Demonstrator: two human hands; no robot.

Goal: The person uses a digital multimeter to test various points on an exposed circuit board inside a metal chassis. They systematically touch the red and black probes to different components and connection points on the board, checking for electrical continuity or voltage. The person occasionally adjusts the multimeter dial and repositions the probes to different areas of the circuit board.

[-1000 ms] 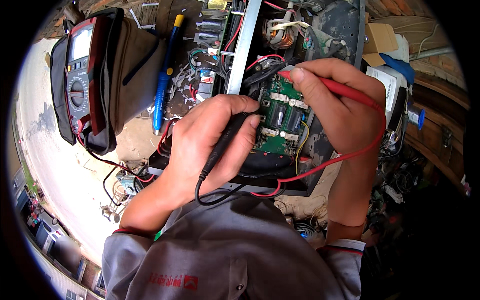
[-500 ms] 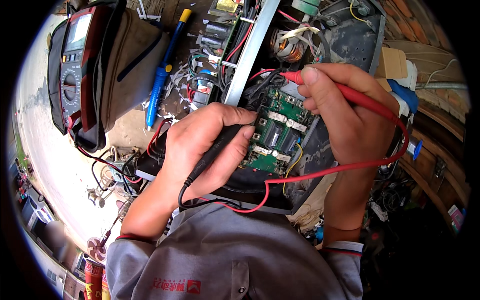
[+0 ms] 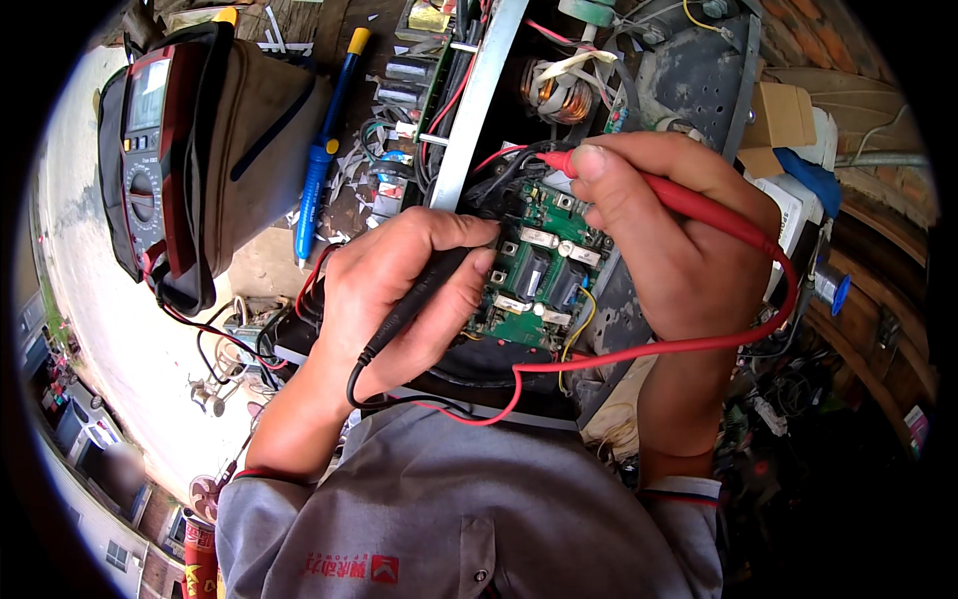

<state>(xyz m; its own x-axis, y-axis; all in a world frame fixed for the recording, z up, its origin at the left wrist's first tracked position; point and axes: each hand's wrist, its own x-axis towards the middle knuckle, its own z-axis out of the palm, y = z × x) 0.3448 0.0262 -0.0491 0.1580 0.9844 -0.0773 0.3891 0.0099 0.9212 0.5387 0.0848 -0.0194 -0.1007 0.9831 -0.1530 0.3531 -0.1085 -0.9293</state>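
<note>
Between thumb and fingers, my left hand (image 3: 384, 285) grips a black test probe (image 3: 404, 311), its tip end close to the upper left of a green circuit board (image 3: 529, 324). My right hand (image 3: 689, 235) is closed round a red test probe (image 3: 689, 200), which points left at dark cables (image 3: 509, 172) above the board. Whether either tip touches metal I cannot tell. The board carries white blocks and dark parts and sits inside an opened metal housing (image 3: 599, 374). A multimeter (image 3: 150, 160) leans on a brown-and-black bag at the left, its leads running down from it.
A blue pen-shaped tool with a yellow end (image 3: 324, 160) lies beside the bag among paper scraps. Along the housing runs a metal bar (image 3: 479, 105), with a second board left of it. A copper coil (image 3: 559, 95) stands at the back. A cardboard box (image 3: 778, 120) is at the right.
The view has shifted slightly, so the housing and both hands appear a little further left. Both probes stay in my grip, held much as before.
</note>
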